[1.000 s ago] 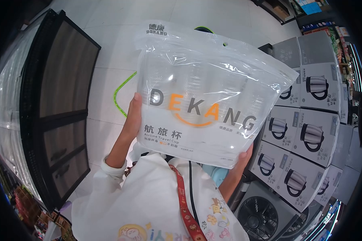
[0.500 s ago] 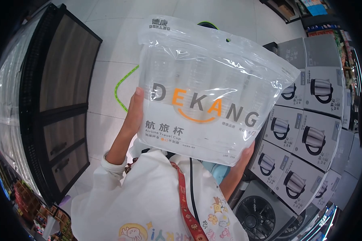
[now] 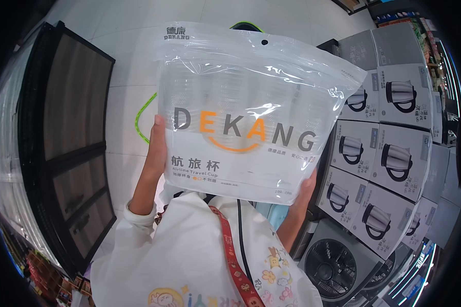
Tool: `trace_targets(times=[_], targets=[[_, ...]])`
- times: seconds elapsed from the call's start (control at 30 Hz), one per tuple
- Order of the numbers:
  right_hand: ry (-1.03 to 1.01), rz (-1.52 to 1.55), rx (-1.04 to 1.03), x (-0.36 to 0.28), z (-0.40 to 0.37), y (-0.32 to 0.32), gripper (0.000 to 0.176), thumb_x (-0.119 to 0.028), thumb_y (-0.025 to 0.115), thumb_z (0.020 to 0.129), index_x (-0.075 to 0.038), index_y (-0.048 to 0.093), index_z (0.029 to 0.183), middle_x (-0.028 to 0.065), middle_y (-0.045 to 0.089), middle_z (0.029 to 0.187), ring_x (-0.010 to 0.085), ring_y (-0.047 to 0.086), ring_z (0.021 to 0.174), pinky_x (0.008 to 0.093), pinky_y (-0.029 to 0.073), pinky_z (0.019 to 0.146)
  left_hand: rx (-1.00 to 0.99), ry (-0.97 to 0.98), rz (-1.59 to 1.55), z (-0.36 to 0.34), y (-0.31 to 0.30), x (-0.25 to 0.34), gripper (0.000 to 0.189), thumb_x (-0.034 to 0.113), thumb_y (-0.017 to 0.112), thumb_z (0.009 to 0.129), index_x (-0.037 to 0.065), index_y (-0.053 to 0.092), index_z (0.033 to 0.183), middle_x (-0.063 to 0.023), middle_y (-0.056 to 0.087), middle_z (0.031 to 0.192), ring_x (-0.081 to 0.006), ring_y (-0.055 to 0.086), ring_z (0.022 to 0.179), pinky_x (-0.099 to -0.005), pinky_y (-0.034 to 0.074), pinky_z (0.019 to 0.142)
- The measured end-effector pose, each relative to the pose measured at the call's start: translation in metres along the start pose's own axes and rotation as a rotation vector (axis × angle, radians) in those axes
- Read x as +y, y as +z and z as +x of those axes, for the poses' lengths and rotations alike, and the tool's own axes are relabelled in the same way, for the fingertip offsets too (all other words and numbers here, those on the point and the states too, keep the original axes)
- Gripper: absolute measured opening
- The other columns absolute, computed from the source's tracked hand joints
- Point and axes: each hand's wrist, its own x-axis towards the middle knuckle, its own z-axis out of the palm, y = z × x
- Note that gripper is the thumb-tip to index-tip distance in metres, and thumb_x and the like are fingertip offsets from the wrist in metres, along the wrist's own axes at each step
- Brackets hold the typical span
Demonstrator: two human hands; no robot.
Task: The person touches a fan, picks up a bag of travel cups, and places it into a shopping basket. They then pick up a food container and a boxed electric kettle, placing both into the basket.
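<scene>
A large clear and white plastic bag of travel cups (image 3: 241, 125), printed DEKANG, is held up in front of my chest with its printed face toward me. Stacked transparent cups show faintly through its upper half. My left hand (image 3: 159, 142) grips the bag's left edge, thumb along the side and the other fingers hidden behind it. At the lower right edge, my right hand (image 3: 304, 192) holds the bag too, its fingers mostly hidden behind the plastic. A red patterned lanyard (image 3: 227, 245) hangs down my white top below the bag.
Stacked kettle boxes (image 3: 369, 158) stand close on the right, with a black box fan (image 3: 331, 267) below them. A dark-framed cabinet (image 3: 74, 133) is on the left. A green cord (image 3: 140, 118) shows against the pale tiled floor (image 3: 130, 61).
In the view, the bag and both hands have shifted a little left, and the bag faces me slightly more squarely. Both hands keep their hold.
</scene>
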Motion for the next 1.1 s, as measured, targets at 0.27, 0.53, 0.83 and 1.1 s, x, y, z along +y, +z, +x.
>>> trace_targets(times=[0.27, 0.53, 0.83, 1.1], targets=[[-0.006, -0.013, -0.013, -0.002, 0.001, 0.001, 0.079, -0.056, 0.051, 0.075, 0.005, 0.033, 0.121, 0.0119, 0.042, 0.113, 0.0187, 0.041, 0.106, 0.0286, 0.030, 0.091, -0.021, -0.088, -0.084, 0.003, -0.009, -0.007, 0.065, 0.053, 0.021, 0.089, -0.002, 0.041, 0.117, -0.0154, 0.056, 0.102, -0.0191, 0.058, 0.089, -0.0275, 0.048, 0.076], [0.010, 0.022, -0.037, -0.010, 0.000, 0.003, 0.072, -0.048, 0.052, 0.076, 0.006, 0.033, 0.121, 0.0116, 0.043, 0.111, 0.0176, 0.040, 0.105, 0.0282, 0.030, 0.091, 0.038, -0.087, -0.097, 0.002, -0.003, -0.003, 0.066, 0.055, 0.022, 0.087, 0.000, 0.044, 0.116, -0.0137, 0.057, 0.101, -0.0181, 0.060, 0.085, -0.0264, 0.051, 0.071], [0.010, 0.031, -0.030, -0.011, -0.003, 0.004, 0.067, -0.044, 0.051, 0.078, 0.005, 0.034, 0.121, 0.0107, 0.044, 0.111, 0.0168, 0.041, 0.103, 0.0274, 0.031, 0.089, 0.064, -0.098, -0.096, -0.001, 0.000, -0.003, 0.064, 0.053, 0.023, 0.088, 0.001, 0.040, 0.119, -0.0153, 0.055, 0.104, -0.0194, 0.059, 0.088, -0.0273, 0.050, 0.074], [0.007, 0.016, -0.045, -0.009, -0.003, 0.003, 0.068, -0.046, 0.050, 0.078, 0.005, 0.033, 0.121, 0.0114, 0.044, 0.111, 0.0171, 0.041, 0.103, 0.0280, 0.031, 0.089, 0.008, -0.088, -0.052, -0.002, -0.003, -0.002, 0.064, 0.053, 0.023, 0.088, 0.000, 0.040, 0.119, -0.0164, 0.055, 0.105, -0.0199, 0.059, 0.090, -0.0278, 0.050, 0.075]])
